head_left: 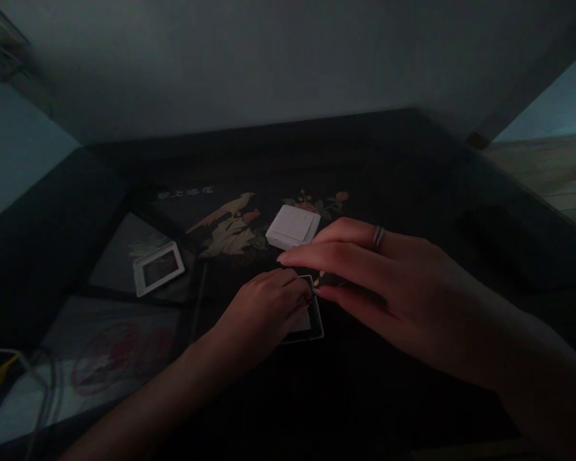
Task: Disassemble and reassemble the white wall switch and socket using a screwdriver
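Plate (312, 324) under left hand (274, 301), right hand (388, 275) close beside.
Left one bends over it, its grip hidden; right thumb (352, 304) and forefinger (326, 257) stand apart. Switch (292, 224) lies just beyond them.

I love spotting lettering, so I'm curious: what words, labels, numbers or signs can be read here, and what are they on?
"上" and "花": second and last of four pale characters on the dark tabletop, beside the bird picture; the other two are too blurred to read.
Reddish round mark, lower left: blurred; I can't tell whether it holds writing.
White square block: no readable text.
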The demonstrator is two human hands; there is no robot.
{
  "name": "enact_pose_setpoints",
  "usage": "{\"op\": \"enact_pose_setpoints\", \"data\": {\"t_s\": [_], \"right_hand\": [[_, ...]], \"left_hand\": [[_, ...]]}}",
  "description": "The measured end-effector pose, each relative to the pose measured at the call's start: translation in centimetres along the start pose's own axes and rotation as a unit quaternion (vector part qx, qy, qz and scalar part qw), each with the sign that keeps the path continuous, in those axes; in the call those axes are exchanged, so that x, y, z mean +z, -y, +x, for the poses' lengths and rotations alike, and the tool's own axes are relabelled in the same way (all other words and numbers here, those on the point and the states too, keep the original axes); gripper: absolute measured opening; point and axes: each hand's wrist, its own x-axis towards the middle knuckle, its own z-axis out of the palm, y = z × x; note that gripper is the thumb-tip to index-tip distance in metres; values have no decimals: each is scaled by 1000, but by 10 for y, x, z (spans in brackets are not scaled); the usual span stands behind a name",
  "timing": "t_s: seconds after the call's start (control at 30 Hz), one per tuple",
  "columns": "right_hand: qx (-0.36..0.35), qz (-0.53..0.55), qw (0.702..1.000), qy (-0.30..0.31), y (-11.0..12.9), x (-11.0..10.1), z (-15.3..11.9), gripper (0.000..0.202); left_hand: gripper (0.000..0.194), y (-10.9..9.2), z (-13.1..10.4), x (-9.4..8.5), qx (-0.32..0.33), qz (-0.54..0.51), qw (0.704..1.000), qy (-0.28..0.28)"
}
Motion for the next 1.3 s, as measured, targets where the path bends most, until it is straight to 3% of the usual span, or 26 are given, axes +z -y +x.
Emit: {"op": "enact_pose_setpoints", "data": {"t_s": [0.23,0.4,0.6,0.87,1.17,1.3], "right_hand": [[23,-50,995,-78,-2,-21,-7,36],[30,-56,994,-91,-3,-32,-10,31],[25,-68,993,-99,-3,-30,-11,30],[24,-56,993,-97,-3,-33,-12,32],[34,-75,990,-112,-3,-32,-16,37],[29,-69,991,-107,-3,-33,-15,36]], "left_hand": [[5,-17,10,-13,-38,66,992,99],[6,-30,16,-19,-45,129,982,128],[14,-32,13,-14,-33,146,983,106],[20,-39,19,-18,-77,118,978,155],[21,-33,18,-11,-51,117,985,118],[23,-31,16,-8,-52,114,984,129]]}}
